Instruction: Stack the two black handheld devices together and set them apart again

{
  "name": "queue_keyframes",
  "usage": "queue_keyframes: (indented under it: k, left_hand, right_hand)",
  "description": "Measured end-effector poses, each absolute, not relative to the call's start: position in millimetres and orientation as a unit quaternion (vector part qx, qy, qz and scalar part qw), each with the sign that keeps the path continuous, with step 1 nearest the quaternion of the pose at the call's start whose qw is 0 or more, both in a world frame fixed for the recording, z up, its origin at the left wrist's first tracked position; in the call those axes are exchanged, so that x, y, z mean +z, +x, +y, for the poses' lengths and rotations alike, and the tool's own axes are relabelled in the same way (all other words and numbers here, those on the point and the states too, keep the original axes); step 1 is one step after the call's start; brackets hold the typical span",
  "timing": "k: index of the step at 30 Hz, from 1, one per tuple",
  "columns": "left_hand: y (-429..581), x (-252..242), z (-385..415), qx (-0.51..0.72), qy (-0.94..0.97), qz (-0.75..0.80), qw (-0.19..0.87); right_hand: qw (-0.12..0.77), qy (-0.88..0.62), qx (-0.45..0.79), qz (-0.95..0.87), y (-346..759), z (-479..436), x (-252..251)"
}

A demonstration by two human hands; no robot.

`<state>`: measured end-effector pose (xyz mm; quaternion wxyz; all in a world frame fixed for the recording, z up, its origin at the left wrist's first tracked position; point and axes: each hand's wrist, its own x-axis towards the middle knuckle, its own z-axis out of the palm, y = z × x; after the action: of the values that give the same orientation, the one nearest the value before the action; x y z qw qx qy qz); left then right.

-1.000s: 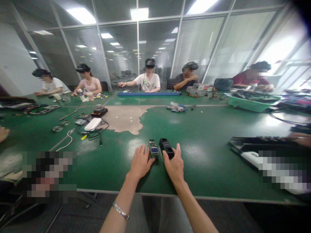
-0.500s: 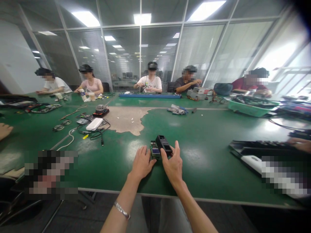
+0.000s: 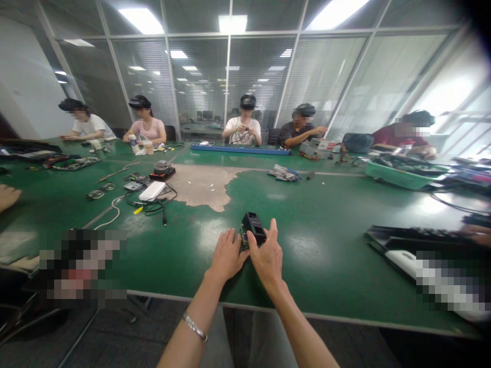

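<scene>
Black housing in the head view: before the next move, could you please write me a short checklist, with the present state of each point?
1. Right hand grip on the black housing: ok.
2. Left hand at the circuit board: ok.
3. Circuit board fully covered by the housing: not ok, a green edge shows.
4. Alignment between them: cannot tell, the overlap hides it.
5. Black cable plug clear of both hands: ok, it lies farther away.

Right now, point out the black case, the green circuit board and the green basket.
Black case (image 3: 253, 224): head view, on its upper face.
Green circuit board (image 3: 243, 236): head view, on its exposed left edge.
Green basket (image 3: 399, 178): head view, on its near wall.
</scene>
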<state>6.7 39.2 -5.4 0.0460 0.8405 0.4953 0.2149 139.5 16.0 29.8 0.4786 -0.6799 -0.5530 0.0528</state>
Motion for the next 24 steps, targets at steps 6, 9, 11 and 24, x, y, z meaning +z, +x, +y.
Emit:
queue_keyframes:
  k: [6, 9, 11, 24]
  left_hand:
    - [7, -7, 40, 0.205, 0.84, 0.5, 0.053]
    - [7, -7, 39, 0.203, 0.84, 0.5, 0.056]
    - [7, -6, 39, 0.199, 0.84, 0.502, 0.055]
    - [6, -13, 44, 0.235, 0.83, 0.498, 0.086]
  right_hand:
    - [0.433, -0.708, 0.039, -0.557, 132, 17, 32]
    - [0.418, -0.707, 0.031, -0.569, 126, 16, 34]
    - [0.411, -0.705, 0.021, -0.578, 122, 14, 33]
    - [0.45, -0.676, 0.039, -0.582, 137, 8, 0]
